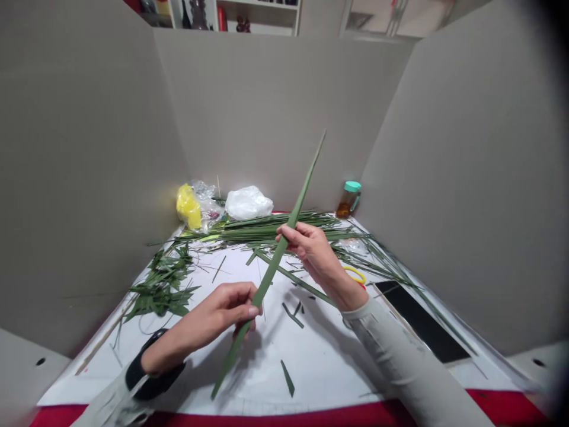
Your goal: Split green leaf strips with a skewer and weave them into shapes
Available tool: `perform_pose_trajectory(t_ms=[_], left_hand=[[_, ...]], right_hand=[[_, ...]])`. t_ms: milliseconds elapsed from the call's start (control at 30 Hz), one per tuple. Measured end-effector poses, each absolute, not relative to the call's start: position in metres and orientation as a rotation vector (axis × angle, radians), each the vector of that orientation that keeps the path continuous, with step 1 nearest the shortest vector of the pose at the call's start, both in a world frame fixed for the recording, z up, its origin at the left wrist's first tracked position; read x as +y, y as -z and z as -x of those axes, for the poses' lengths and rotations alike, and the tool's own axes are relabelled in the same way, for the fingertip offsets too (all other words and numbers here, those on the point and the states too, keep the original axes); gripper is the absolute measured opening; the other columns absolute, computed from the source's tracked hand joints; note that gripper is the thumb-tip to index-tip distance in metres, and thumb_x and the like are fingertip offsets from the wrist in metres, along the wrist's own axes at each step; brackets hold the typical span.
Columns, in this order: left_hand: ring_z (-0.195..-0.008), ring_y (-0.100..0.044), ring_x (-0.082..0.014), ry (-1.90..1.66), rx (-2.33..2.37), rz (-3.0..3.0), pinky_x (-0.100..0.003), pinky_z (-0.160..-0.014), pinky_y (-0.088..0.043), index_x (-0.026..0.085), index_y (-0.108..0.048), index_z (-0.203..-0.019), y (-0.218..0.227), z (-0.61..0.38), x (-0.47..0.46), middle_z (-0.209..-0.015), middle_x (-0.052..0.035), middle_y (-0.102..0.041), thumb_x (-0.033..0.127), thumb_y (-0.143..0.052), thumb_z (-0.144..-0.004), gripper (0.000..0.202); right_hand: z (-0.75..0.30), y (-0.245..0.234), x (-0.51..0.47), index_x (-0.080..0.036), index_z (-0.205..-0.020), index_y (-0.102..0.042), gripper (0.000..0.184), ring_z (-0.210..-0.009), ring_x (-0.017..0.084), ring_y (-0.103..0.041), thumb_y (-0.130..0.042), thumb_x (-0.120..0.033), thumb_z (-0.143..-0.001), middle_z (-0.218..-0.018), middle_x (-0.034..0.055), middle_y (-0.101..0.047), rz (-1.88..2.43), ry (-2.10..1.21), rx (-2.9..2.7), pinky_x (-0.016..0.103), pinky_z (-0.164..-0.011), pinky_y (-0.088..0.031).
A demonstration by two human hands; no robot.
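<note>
A long green leaf blade (272,268) slants across the middle of the head view, its thin tip up and to the right. My left hand (235,305) pinches its lower part between thumb and fingers. Higher up, my right hand (311,246) grips the same blade with the thumb on top. Both hands hold it above the white table surface. Beneath the blade lies a folded green strip (306,287), partly covered by my right hand and forearm. Small leaf scraps (293,315) and a pointed cut piece (287,378) lie between my forearms.
A pile of long leaves (249,232) stretches along the back. Woven leaf pieces (162,284) lie left. Behind stand a white plastic bag (249,203), a yellow bundle (189,206) and a teal-lidded bottle (347,201). Right are yellow-handled scissors (355,274) and a black panel (422,320). Grey partitions enclose the table.
</note>
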State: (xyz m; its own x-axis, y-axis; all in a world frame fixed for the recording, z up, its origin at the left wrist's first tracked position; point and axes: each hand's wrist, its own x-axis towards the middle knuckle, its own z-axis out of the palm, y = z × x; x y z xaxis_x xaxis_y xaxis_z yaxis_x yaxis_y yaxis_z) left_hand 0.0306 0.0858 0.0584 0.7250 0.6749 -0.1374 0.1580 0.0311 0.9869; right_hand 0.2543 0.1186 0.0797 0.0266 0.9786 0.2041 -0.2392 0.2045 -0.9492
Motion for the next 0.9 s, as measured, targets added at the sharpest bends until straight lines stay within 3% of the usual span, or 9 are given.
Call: perform_pose_trajectory(t_ms=[267,433,600,900], left_hand=[[-0.062,-0.058,-0.0169,-0.163,0.733,-1.526,-0.028,-0.064,-0.046,0.021,-0.054,-0.068,-0.043,0.009,0.080,-0.070,-0.0005,-0.060,0.049,-0.067,-0.086,0.036],[-0.066,-0.061,-0.0174,-0.318,0.701,-1.439,-0.029,-0.068,-0.047,0.020,-0.061,-0.086,-0.037,-0.011,0.078,-0.074,-0.0004,-0.064,0.046,-0.073,-0.082,0.029],[-0.062,-0.050,-0.0124,-0.565,0.694,-1.451,-0.025,-0.061,-0.040,0.016,-0.060,-0.074,-0.041,-0.045,0.072,-0.065,0.0012,-0.057,0.043,-0.074,-0.081,0.031],[-0.053,-0.041,-0.0096,-0.840,0.769,-1.392,-0.024,-0.053,-0.031,0.017,-0.052,-0.065,-0.030,-0.063,0.060,-0.056,0.0042,-0.049,0.042,-0.070,-0.084,0.036]], right_hand=[[-0.279,-0.073,0.104,-0.017,-0.069,-0.069,0.034,-0.068,0.013,-0.067,-0.090,-0.042,-0.061,-0.079,0.0043,-0.076,0.999,-1.091,-0.925,0.026,-0.066,-0.055],[-0.268,-0.062,0.089,-0.016,-0.071,-0.070,0.032,-0.064,0.011,-0.064,-0.088,-0.042,-0.065,-0.078,0.0035,-0.075,1.017,-1.053,-0.919,0.020,-0.053,-0.050],[-0.241,-0.053,0.067,-0.016,-0.067,-0.068,0.032,-0.061,0.011,-0.063,-0.085,-0.043,-0.069,-0.071,0.0027,-0.072,0.969,-1.112,-0.938,0.023,-0.057,-0.054],[-0.232,-0.049,0.042,-0.020,-0.085,-0.075,0.027,-0.077,0.012,-0.063,-0.085,-0.038,-0.068,-0.085,-0.0006,-0.070,0.804,-1.242,-0.941,0.026,-0.075,-0.056]])
